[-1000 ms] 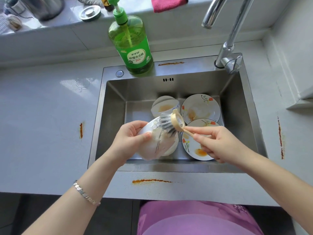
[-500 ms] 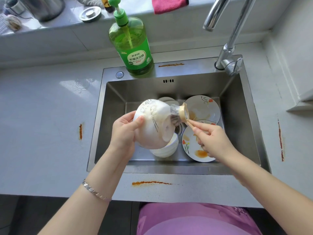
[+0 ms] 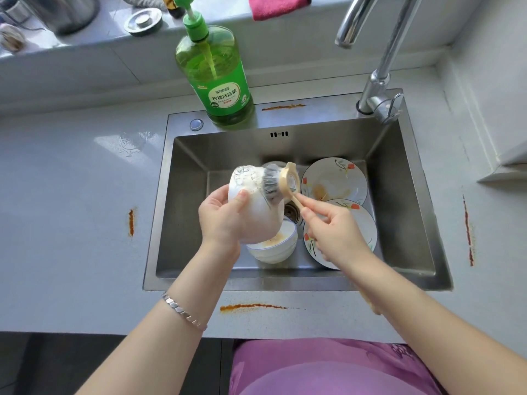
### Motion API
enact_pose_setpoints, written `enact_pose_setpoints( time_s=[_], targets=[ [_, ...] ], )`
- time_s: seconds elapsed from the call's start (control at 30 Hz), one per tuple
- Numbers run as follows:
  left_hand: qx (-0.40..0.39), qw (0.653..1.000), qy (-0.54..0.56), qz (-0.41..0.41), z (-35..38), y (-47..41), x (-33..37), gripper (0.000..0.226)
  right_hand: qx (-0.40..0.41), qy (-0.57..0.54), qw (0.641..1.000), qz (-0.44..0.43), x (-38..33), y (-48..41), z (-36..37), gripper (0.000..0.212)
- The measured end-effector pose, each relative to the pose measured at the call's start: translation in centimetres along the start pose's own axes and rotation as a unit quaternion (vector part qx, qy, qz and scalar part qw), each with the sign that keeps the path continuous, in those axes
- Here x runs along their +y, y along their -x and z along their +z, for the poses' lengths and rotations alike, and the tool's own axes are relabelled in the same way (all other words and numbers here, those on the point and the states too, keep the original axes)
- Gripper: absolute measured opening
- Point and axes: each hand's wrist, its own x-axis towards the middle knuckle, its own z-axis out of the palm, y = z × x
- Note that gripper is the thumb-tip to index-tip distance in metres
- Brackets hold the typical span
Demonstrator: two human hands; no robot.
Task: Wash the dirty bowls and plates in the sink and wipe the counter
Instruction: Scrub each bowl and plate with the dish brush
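Note:
Over the steel sink (image 3: 405, 195), my left hand (image 3: 221, 216) holds a white bowl (image 3: 256, 212) tipped with its soapy underside up. My right hand (image 3: 332, 230) grips the wooden handle of a dish brush (image 3: 281, 183), whose grey bristles press on the bowl's foot. Beneath them a dirty bowl (image 3: 273, 248) with orange residue stands on the sink floor. Two flowered plates lie to the right, one at the back (image 3: 335, 181) and one nearer (image 3: 360, 220), both smeared. The counter (image 3: 71, 223) carries orange streaks, one at the front edge (image 3: 251, 307).
A green dish soap bottle (image 3: 219, 78) stands on the sink's back rim. The tap (image 3: 379, 81) rises at the back right. A pink cloth (image 3: 278, 5) and a metal sink plug (image 3: 144, 21) lie on the sill. More orange streaks mark the left (image 3: 131, 222) and right (image 3: 467, 232) counter.
My left hand lifted the bowl off the bowl below it and turned its underside upward. The brush followed upward, from the bowl's side to its foot.

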Motion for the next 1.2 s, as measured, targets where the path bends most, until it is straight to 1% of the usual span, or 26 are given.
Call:
enact_pose_setpoints(
  time_s=[0.1, 0.2, 0.3, 0.37, 0.43, 0.53, 0.6, 0.7, 0.77, 0.8, 0.87, 0.9, 1.0, 1.1, 1.13, 1.2],
  targets=[
    [-0.041, 0.999, -0.016, 0.02, -0.9, 0.5, 0.2, 0.02, 0.009, -0.001, 0.999, 0.041, 0.8, -0.8, -0.9, 0.035],
    [-0.022, 1.0, 0.008, 0.014, -1.3, 0.3, 0.6, 0.02, -0.009, -0.009, 0.996, 0.088, 2.8, 0.3, -0.6, 0.034],
    [0.016, 1.0, 0.021, -0.002, -1.3, -0.3, 0.6, 0.021, -0.049, -0.019, 0.996, 0.066, 2.9, 2.2, 0.8, 0.034],
    [0.019, 1.0, 0.016, -0.019, -1.3, -0.5, 0.3, 0.02, -0.042, -0.035, 0.998, 0.041, 1.8, 1.9, 1.1, 0.034],
    [-0.002, 1.0, 0.004, -0.029, -1.4, -0.3, 0.0, 0.017, -0.016, -0.04, 0.999, 0.031, 1.0, 0.6, 0.8, 0.035],
    [-0.031, 0.999, -0.004, -0.027, -1.6, -0.2, -0.2, 0.019, 0.011, -0.024, 0.998, 0.051, 1.4, -0.9, 0.3, 0.034],
    [-0.039, 0.999, -0.005, -0.022, -1.9, -0.7, -0.2, 0.019, -0.003, 0.006, 0.996, 0.084, 2.9, -0.9, 0.3, 0.033],
    [-0.045, 0.998, -0.05, -0.004, -2.9, -2.5, -0.3, 0.018, -0.03, 0.043, 0.992, 0.119, 4.7, -0.4, 0.2, 0.032],
    [-0.043, 0.993, -0.11, -0.007, -3.7, -4.5, -0.6, 0.02, -0.006, 0.048, 0.992, 0.121, 4.8, -0.3, -0.2, 0.032],
    [-0.046, 0.988, -0.148, -0.014, -4.1, -5.6, -0.8, 0.023, 0.016, 0.041, 0.992, 0.121, 4.7, -0.4, -0.5, 0.032],
    [-0.051, 0.967, -0.247, -0.026, -4.7, -8.3, -1.8, 0.017, 0.061, 0.026, 0.99, 0.124, 4.6, -0.8, -1.0, 0.032],
    [-0.049, 0.953, -0.298, -0.033, -4.8, -9.6, -2.5, 0.016, 0.075, 0.021, 0.989, 0.125, 4.6, -1.0, -1.1, 0.032],
    [-0.071, 0.901, -0.427, -0.04, -5.3, -13.4, -5.4, 0.024, 0.102, 0.014, 0.985, 0.14, 5.2, -1.4, -0.7, 0.032],
    [-0.104, 0.854, -0.508, -0.044, -5.5, -16.1, -8.4, 0.031, 0.12, -0.001, 0.979, 0.166, 5.9, -1.9, 0.4, 0.031],
    [-0.109, 0.841, -0.529, -0.043, -5.7, -16.6, -9.4, 0.026, 0.124, -0.011, 0.977, 0.174, 6.1, -2.0, 0.8, 0.031],
    [-0.106, 0.834, -0.54, -0.031, -5.9, -17.5, -11.3, 0.013, 0.124, -0.021, 0.975, 0.181, 6.4, -2.3, 1.4, 0.031]
  ],
)
